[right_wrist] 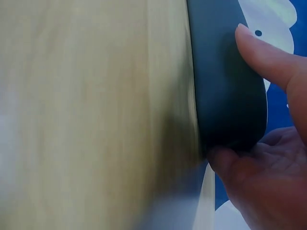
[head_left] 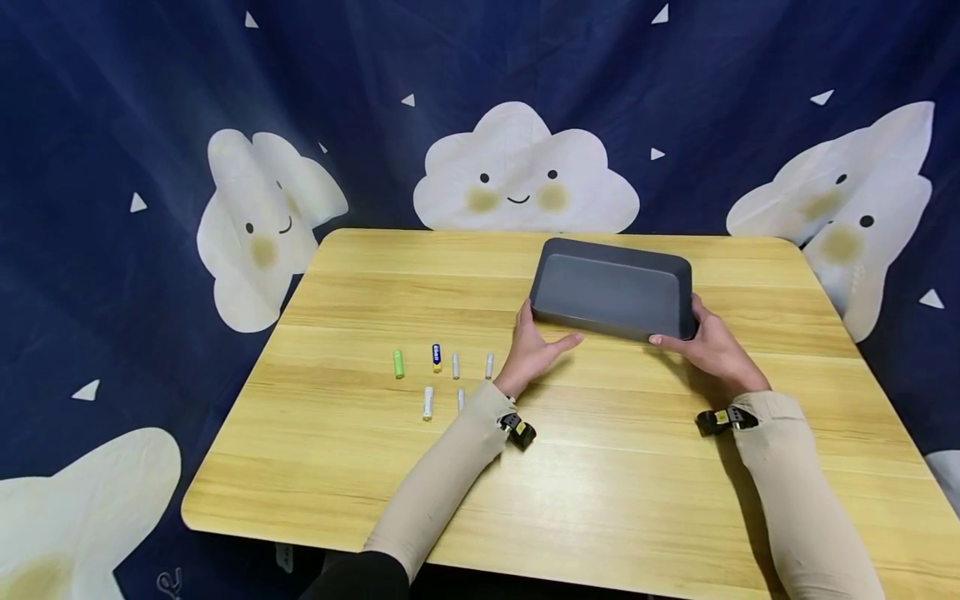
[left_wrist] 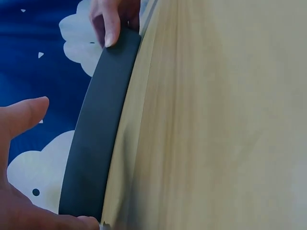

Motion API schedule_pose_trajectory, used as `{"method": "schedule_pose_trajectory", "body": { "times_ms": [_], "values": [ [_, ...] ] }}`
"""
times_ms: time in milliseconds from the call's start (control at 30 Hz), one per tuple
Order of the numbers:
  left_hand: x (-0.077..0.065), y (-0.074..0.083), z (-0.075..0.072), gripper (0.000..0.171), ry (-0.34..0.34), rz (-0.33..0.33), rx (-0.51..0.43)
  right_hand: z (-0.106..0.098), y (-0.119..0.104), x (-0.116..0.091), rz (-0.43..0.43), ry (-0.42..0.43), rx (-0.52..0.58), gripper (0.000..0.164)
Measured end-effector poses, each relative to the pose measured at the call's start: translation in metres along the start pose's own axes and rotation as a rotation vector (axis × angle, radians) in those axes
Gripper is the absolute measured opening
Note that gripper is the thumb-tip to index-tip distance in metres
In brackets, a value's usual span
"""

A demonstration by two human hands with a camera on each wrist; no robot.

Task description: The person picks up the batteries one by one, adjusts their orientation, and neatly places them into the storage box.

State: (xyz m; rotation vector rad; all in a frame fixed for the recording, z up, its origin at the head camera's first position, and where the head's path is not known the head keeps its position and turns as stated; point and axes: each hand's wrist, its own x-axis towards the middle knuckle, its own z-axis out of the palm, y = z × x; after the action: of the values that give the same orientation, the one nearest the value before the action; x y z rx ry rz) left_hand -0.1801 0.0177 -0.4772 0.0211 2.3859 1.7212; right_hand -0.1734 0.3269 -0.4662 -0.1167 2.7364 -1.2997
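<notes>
Staged recording corner, navy cloud-print backdrop [head_left: 480, 58], wood-grain table [head_left: 600, 500], wrist cameras [head_left: 519, 432]

- Tray [head_left: 607, 287] between left hand [head_left: 534, 354] and right hand [head_left: 716, 350]: plain dark grey
- Left of the left hand: green battery [head_left: 398, 364], blue-and-yellow battery [head_left: 437, 357]
- Table [head_left: 615, 500] beneath both hands: yellowish wood grain
- Curtain [head_left: 360, 50] beyond: navy, white clouds

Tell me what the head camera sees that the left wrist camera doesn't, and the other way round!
Only the head view shows a green battery, a blue-and-yellow battery and four pale batteries. It also shows the inside of the gray tray.

Only the left wrist view gives a close, side-on look at the tray's long outer wall.

Both show the gray tray, the wooden table, the cloud-patterned curtain, the left grip and the right grip.
</notes>
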Motion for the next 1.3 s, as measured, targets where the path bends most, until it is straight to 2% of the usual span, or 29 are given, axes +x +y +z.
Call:
{"method": "schedule_pose_trajectory", "body": {
  "times_ms": [167,333,733,833,1033,1200,1300],
  "values": [
    [-0.011,-0.003,-0.003,0.122,0.017,-0.019,-0.002,0.0,-0.001,0.005,-0.011,-0.039,-0.014,0.115],
    [-0.019,-0.007,-0.006,0.125,0.039,-0.006,-0.006,0.003,-0.005,0.011,-0.004,-0.077,0.016,0.118],
    [-0.024,-0.011,-0.013,0.128,0.07,-0.014,0.004,0.008,-0.008,0.025,-0.016,-0.13,0.085,0.116],
    [-0.026,-0.01,-0.013,0.129,0.068,-0.023,0.003,0.005,-0.011,0.028,-0.001,-0.128,0.037,0.117],
    [-0.027,-0.008,-0.013,0.129,0.07,-0.042,-0.002,0.003,-0.02,0.04,0.076,-0.135,-0.079,0.134],
    [-0.026,-0.011,-0.013,0.128,0.072,-0.035,-0.007,0.006,-0.016,0.049,0.048,-0.131,-0.111,0.137],
    [-0.025,-0.012,-0.013,0.127,0.067,-0.027,-0.011,0.008,-0.014,0.05,0.034,-0.129,-0.094,0.139]
  ]
}}
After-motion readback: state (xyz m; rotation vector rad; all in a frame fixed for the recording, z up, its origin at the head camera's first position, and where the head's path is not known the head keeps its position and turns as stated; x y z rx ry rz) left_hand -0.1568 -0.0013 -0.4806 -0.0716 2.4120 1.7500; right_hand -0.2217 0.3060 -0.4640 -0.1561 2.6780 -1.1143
